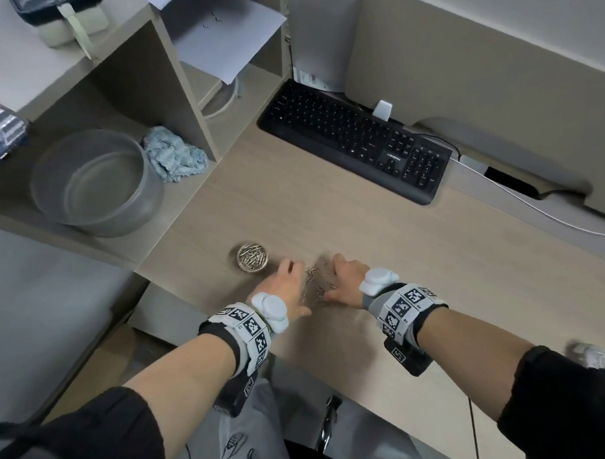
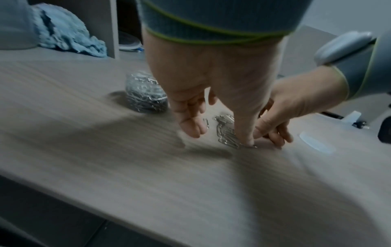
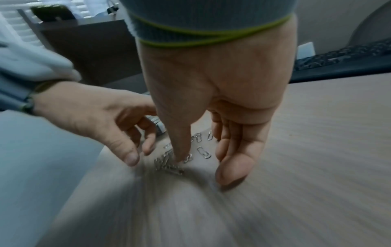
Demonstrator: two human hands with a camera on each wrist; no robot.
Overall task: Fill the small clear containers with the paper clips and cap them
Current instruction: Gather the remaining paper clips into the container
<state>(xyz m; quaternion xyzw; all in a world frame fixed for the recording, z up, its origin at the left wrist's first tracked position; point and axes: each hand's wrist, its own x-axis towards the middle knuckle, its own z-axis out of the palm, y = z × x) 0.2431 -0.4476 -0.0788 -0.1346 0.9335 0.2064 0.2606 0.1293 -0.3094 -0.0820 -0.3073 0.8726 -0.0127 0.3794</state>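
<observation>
A loose heap of silver paper clips [image 1: 316, 283] lies on the wooden desk [image 1: 381, 254] between my two hands. My left hand [image 1: 291, 281] stands on the heap's left side with relaxed fingers, its thumb tip touching the clips [image 2: 226, 135]. On the right side is my right hand [image 1: 344, 279], fingers straight and on edge against the desk, thumb down among the clips [image 3: 169, 163]. Neither hand holds anything. A small clear round container [image 1: 252, 258], uncapped and full of clips, stands just left of my left hand. A clear lid [image 2: 317, 142] lies flat beyond my right hand.
A black keyboard [image 1: 356, 138] lies at the back right with cables behind it. On the left, shelf cubbies hold a grey bowl [image 1: 93, 181] and a blue cloth [image 1: 173, 158]. A blurred clear object [image 1: 590, 355] sits near the desk's right front edge.
</observation>
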